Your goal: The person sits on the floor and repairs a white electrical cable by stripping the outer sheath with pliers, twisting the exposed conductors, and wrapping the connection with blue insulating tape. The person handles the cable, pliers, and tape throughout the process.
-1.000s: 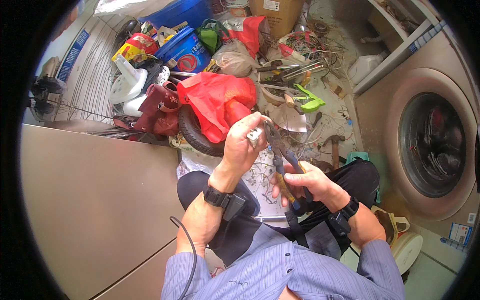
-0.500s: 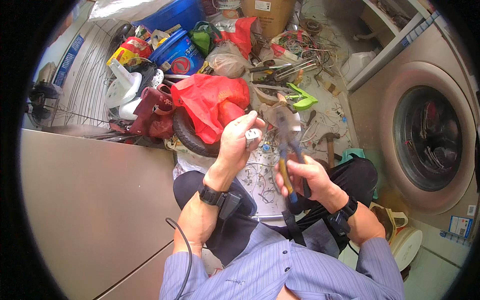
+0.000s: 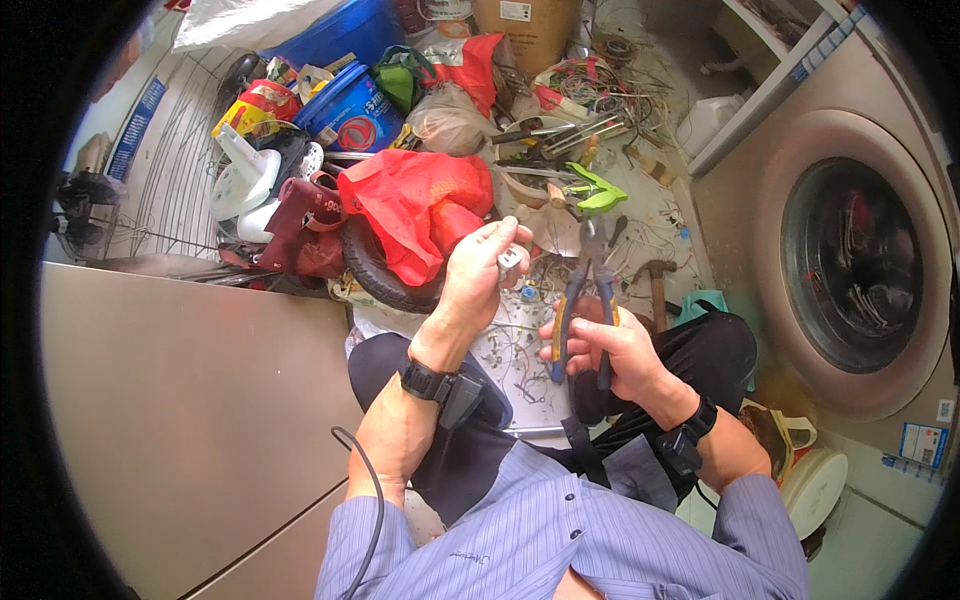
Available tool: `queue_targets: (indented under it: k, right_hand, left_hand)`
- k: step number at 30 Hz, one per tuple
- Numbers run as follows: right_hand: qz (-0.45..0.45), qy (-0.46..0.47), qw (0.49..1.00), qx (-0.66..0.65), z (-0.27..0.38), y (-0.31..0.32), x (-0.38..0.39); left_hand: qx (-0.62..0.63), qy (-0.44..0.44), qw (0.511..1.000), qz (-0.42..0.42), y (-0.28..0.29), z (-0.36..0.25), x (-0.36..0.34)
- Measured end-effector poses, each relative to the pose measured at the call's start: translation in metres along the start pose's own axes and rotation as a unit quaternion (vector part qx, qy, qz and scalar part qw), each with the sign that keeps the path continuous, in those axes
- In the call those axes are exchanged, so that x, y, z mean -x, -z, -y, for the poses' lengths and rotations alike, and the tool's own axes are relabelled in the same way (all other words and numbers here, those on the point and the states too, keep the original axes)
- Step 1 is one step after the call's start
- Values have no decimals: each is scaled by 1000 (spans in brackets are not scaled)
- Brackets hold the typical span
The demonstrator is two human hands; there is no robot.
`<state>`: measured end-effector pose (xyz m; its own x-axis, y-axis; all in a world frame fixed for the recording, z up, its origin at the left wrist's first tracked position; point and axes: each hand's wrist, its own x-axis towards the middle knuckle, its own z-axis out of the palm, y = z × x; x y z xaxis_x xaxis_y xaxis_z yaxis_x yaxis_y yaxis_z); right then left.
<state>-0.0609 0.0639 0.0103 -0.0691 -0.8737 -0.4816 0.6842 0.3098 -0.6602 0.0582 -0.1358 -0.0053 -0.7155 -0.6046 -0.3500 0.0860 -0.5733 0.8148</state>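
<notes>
My left hand (image 3: 472, 278) is closed around a small white-grey piece (image 3: 510, 259) that looks like a plug or connector; only its end shows past the fingers. To its right, my right hand (image 3: 628, 358) grips pliers (image 3: 594, 244) with blue-and-yellow handles. Their head points up and away from me, and the two handles stand apart. Between pliers and white piece there is a gap. Below and beyond both hands, a white surface (image 3: 520, 372) carries scattered wire ends and small bits.
A hammer (image 3: 658, 296) lies right of the pliers, near my knee. Ahead are a red bag (image 3: 415, 205) over a black tyre (image 3: 375, 268), a blue bucket (image 3: 372, 108), bundled wires (image 3: 600, 85) and a green clamp-like tool (image 3: 600, 190). A washing machine (image 3: 735, 240) stands right, a beige panel (image 3: 190, 400) left.
The pliers, blurred before, now show sharply; their head has swung right and their handle ends left. My left hand keeps the white piece, shifted slightly right.
</notes>
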Motion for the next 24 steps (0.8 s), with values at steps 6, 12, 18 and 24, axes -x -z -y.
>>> queue_targets:
  k: [6,12,18,24]
  right_hand:
    - [51,-27,997,54,1,1,3]
    - [63,-2,985,158,1,3,2]
    - [165,-58,979,109,5,2,4]
    - [234,-79,965,89,11,-1,8]
  left_hand:
    - [45,26,999,1,-1,-3,3]
    - [26,-24,998,-42,-3,-6,-1]
    - [-23,-83,996,5,5,-13,5]
    - [-39,-118,992,26,7,-14,7]
